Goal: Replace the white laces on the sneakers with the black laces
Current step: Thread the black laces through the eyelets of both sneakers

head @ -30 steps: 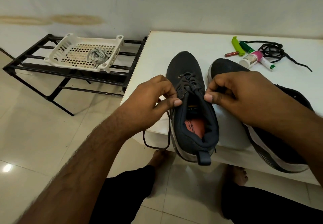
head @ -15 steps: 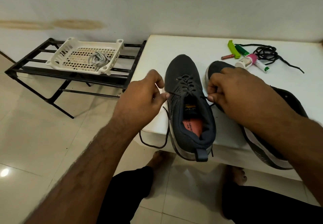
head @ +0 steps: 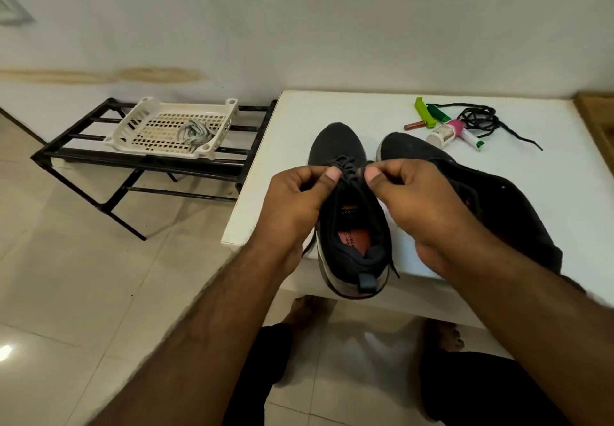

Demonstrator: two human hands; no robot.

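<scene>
Pinching thin black lace [head: 353,173], hands [head: 349,199], mesh sneaker [head: 349,226]

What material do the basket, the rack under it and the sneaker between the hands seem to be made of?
Basket: probably moulded plastic, off-white, a slotted grid in its floor.
Rack: likely metal, black painted, thin straight bars.
Sneaker: looks like dark knit or mesh fabric, matte, with a paler, probably rubber or foam, sole.
</scene>
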